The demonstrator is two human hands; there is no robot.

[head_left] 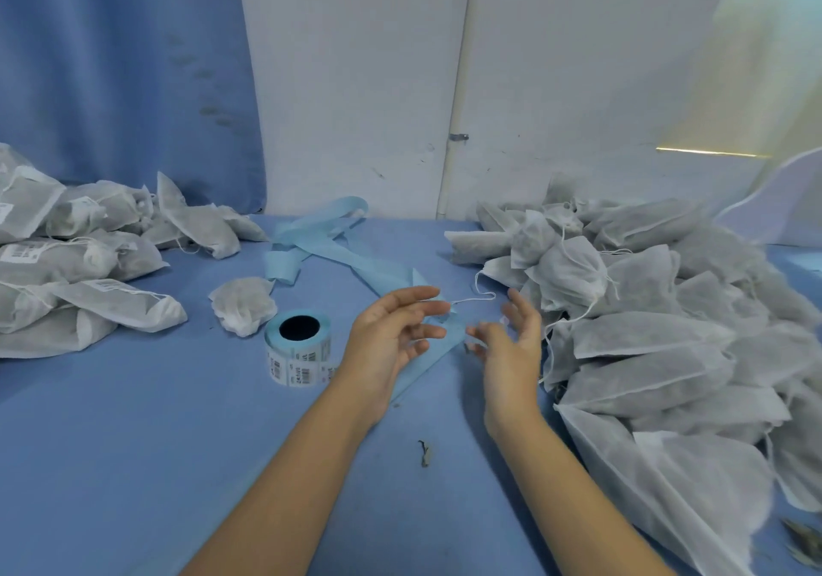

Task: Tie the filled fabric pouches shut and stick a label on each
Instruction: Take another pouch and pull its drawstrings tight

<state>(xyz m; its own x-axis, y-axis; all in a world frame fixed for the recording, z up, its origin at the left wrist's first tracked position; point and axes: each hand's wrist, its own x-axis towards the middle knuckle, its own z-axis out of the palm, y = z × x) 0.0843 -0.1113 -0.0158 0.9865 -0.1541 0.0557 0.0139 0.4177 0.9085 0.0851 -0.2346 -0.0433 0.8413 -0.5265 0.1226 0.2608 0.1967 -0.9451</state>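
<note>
The left hand (396,335) and right hand (507,348) hover with fingers loosely spread, holding nothing I can make out. The label roll (298,346) stands just left of them, mid-way across the table (133,442). Unlabelled pouches (645,335) heap along its right edge and labelled pouches (120,304) along its left. Best to lift one pouch by its neck, clear of neighbouring strings.

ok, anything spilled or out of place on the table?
Minor. A dark dried scrap lies loose on the blue table in the foreground, and more dried bits sit at the bottom right edge by the right pile, likely spilled filling. One crumpled pouch sits alone beside the label roll.
</note>
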